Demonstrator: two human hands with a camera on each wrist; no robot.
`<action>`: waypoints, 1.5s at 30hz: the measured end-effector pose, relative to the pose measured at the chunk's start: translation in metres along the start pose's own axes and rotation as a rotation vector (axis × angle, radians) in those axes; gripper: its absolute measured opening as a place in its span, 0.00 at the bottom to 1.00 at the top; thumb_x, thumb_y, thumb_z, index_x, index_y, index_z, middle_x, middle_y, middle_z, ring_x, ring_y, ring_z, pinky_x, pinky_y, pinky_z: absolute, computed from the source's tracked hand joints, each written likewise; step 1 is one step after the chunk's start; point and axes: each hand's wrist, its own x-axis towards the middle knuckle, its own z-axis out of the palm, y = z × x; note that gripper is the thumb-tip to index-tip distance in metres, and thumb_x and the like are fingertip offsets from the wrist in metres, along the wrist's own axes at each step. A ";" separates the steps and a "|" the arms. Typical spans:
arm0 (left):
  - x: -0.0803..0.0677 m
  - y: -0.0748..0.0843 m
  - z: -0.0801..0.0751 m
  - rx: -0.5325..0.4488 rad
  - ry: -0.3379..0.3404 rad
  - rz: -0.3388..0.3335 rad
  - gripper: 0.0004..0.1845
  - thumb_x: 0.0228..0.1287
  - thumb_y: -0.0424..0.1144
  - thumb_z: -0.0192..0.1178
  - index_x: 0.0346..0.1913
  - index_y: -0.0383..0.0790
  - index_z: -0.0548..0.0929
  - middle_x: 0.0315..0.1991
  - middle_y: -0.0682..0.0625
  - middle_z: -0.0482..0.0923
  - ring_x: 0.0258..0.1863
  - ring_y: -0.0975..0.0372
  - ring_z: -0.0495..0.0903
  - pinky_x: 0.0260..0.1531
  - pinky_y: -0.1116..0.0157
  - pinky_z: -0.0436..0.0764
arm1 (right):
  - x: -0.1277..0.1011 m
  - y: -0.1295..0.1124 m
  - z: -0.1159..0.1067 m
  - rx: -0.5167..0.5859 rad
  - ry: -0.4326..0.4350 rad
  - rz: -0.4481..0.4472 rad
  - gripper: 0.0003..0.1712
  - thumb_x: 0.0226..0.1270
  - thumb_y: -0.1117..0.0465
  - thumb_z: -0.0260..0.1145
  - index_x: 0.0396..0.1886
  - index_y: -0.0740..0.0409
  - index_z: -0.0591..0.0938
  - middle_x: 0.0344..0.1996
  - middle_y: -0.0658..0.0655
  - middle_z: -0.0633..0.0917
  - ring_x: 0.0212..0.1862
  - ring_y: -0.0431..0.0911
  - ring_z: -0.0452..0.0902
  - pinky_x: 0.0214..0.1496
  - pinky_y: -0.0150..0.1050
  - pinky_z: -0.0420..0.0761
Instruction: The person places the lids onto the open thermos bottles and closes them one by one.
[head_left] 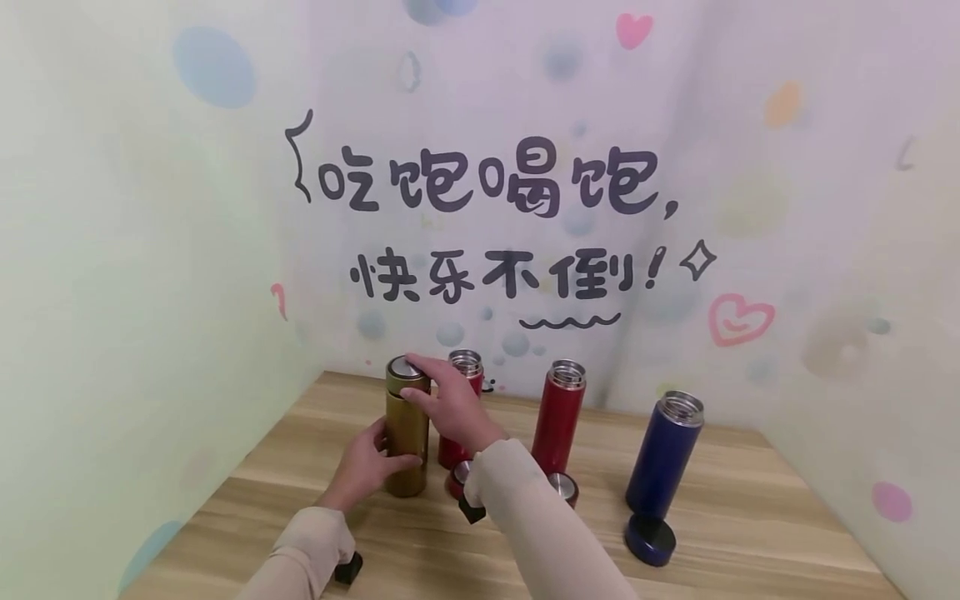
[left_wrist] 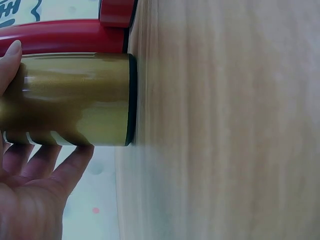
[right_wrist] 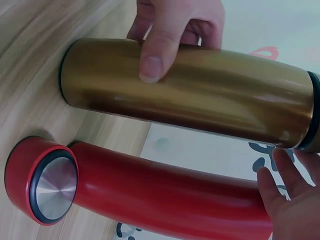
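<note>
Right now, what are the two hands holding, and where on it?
Both hold the upright gold metal flask. The left hand grips its lower body; the right hand grips the lid at its top.

Gold flask [head_left: 407, 433]; two red flasks [head_left: 558, 421], one navy flask [head_left: 663, 454]. Desk [head_left: 750, 517]: pale wood grain. Wall [head_left: 150, 250]: pastel spots, pink hearts, black lettering.

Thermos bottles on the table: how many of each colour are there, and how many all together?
Gold thermos bottle: 1
Red thermos bottles: 2
Dark blue thermos bottle: 1
Total: 4 bottles
</note>
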 end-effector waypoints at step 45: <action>-0.003 0.002 -0.001 0.025 0.004 0.000 0.42 0.51 0.47 0.75 0.68 0.38 0.68 0.62 0.40 0.73 0.60 0.45 0.74 0.54 0.46 0.76 | 0.002 -0.012 0.001 -0.084 0.007 0.077 0.37 0.62 0.48 0.69 0.71 0.41 0.69 0.57 0.48 0.77 0.57 0.44 0.73 0.60 0.45 0.76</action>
